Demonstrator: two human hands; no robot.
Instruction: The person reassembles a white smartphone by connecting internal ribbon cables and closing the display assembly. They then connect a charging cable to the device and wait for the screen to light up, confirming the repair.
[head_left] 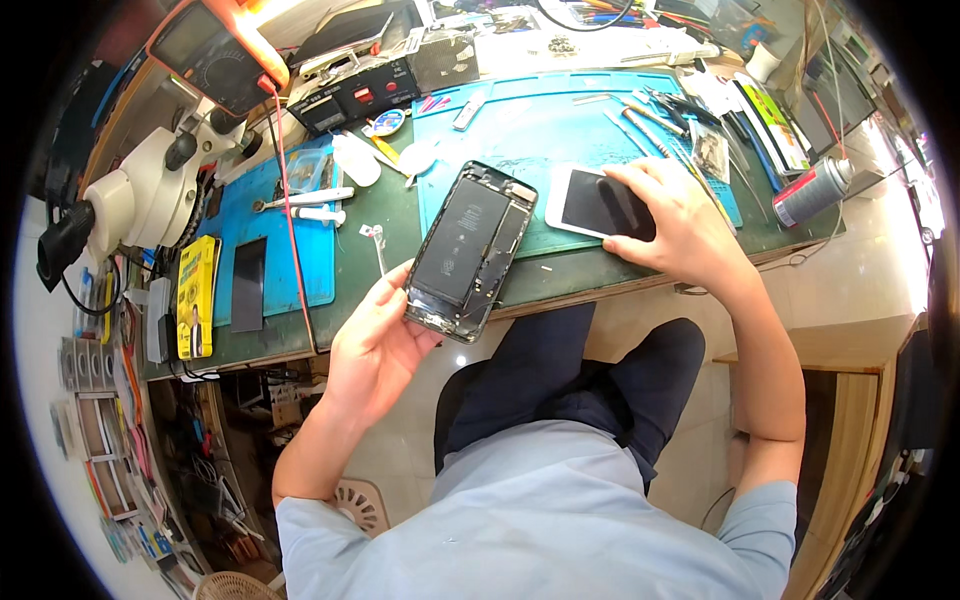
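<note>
My left hand (375, 345) grips the lower end of an opened black phone (455, 240), tilted over the bench's front edge. Its back is off, so the long black battery and the inner parts beside it show. Over to the right, my right hand (680, 215) has its thumb and fingers closed around the right end of a white-framed phone (580, 205) with a dark screen. That one lies low over the blue mat (540, 130), its right end covered by my fingers. Whether it touches the mat, I cannot tell.
A microscope (150, 190) and a multimeter (215, 55) stand at the left. Behind the phones are a power supply box (355, 95) and a white bottle (357, 160). Tweezers and screwdrivers (650, 125) lie at the right, near a spray can (812, 190). A red cable (290, 220) crosses the left mat.
</note>
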